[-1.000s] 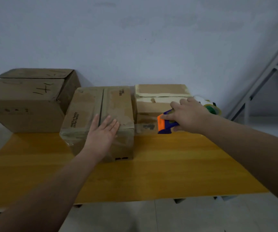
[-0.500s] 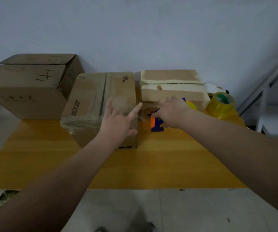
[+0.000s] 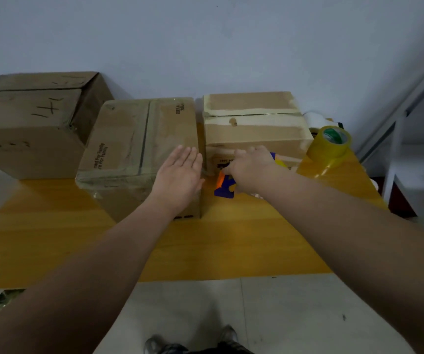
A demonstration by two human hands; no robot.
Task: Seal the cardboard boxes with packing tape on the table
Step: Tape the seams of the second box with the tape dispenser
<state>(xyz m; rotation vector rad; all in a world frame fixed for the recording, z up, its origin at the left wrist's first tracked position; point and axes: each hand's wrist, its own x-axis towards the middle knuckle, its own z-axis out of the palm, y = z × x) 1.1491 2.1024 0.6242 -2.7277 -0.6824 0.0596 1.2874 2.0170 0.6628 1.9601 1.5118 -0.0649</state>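
The middle box [image 3: 134, 149] at 12 o'clock is pressed by the flat, straight-fingered left hand [image 3: 180, 175]. The tape dispenser [image 3: 222, 190], at 1 o'clock on the surface [image 3: 231, 238], is clamped in the right hand [image 3: 251, 169]. Tape seems laid on the middle box and the right box [image 3: 251, 123]; the 10 o'clock box [image 3: 26, 123] possibly remains.

Three boxes: left box [image 3: 26, 139], middle box [image 3: 129, 139], right box [image 3: 257, 129] — one tape dispenser [image 3: 225, 192], one tape roll [image 3: 328, 146].
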